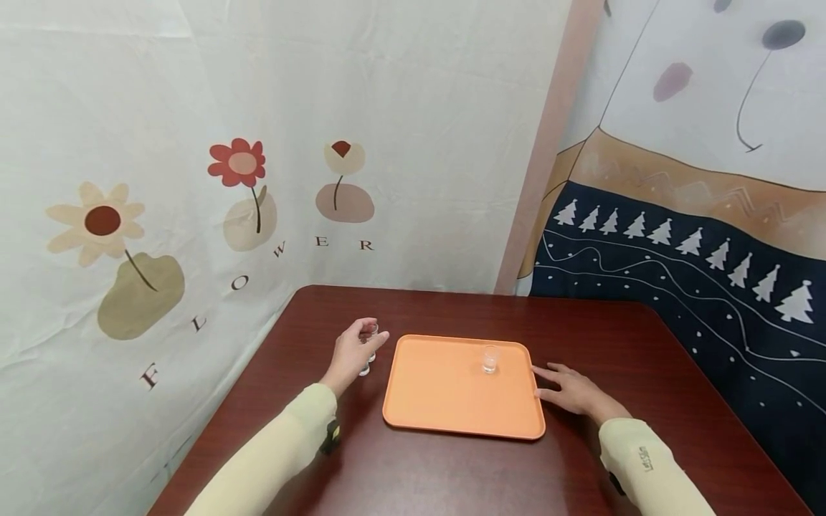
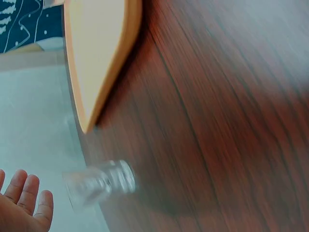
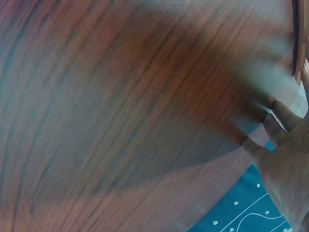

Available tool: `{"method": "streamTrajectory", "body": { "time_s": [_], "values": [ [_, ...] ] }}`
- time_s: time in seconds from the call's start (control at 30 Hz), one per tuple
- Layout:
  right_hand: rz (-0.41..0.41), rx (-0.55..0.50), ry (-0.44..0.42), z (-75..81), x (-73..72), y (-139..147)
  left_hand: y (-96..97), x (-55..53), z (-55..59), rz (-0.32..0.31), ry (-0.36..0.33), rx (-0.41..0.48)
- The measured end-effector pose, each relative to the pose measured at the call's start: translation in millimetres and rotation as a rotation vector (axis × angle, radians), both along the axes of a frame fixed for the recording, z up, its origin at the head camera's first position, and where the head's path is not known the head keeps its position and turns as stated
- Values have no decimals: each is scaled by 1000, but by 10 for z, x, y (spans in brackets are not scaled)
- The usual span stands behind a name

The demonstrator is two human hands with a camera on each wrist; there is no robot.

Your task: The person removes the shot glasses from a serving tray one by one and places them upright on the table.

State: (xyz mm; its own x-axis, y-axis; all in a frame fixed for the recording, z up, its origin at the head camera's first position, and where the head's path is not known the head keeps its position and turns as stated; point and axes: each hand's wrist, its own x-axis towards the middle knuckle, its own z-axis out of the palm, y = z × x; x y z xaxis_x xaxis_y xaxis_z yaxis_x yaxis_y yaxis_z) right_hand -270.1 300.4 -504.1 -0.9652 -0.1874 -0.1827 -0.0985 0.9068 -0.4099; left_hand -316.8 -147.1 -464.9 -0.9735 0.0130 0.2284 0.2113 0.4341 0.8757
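An orange tray point(image 1: 452, 401) lies on the table, with one small clear shot glass point(image 1: 490, 360) standing toward its back right. Off the tray's left side, my left hand point(image 1: 350, 356) hovers around clear glasses, its fingers loosely spread. One glass point(image 1: 372, 354) shows past the thumb, and the base of what looks like another point(image 1: 364, 370) shows below the hand. In the left wrist view, a blurred glass point(image 2: 101, 183) appears apart from the fingers point(image 2: 29, 193). My right hand point(image 1: 571, 390) has its fingertips at the tray's right edge, fingers extended.
The dark red wood-grain table point(image 1: 426, 473) surrounds the tray on every side. Behind it hangs a pale cloth point(image 1: 426, 143) printed with flowers; a dark blue patterned cloth point(image 1: 645, 251) hangs at the right.
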Motion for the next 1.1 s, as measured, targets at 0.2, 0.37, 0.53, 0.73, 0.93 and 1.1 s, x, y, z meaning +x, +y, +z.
{"method": "streamTrajectory", "body": {
  "time_s": [0.2,0.37,0.53,0.73,0.93,1.1],
  "values": [
    [-2,2,0,-7,-9,5,263,-10,-1,-23,23,-24],
    [-8,0,-7,4,-3,-1,482,7,-24,-53,-8,6],
    [2,3,-4,20,-3,-3,711,30,-105,-90,-8,22],
    [-2,2,-4,9,-7,5,963,89,-175,-142,-16,10],
    [-1,-1,-2,2,-5,10,1182,135,-211,-185,-80,16],
    [-1,1,-4,0,-9,0,1350,142,-234,-181,-115,12]
  ]
}}
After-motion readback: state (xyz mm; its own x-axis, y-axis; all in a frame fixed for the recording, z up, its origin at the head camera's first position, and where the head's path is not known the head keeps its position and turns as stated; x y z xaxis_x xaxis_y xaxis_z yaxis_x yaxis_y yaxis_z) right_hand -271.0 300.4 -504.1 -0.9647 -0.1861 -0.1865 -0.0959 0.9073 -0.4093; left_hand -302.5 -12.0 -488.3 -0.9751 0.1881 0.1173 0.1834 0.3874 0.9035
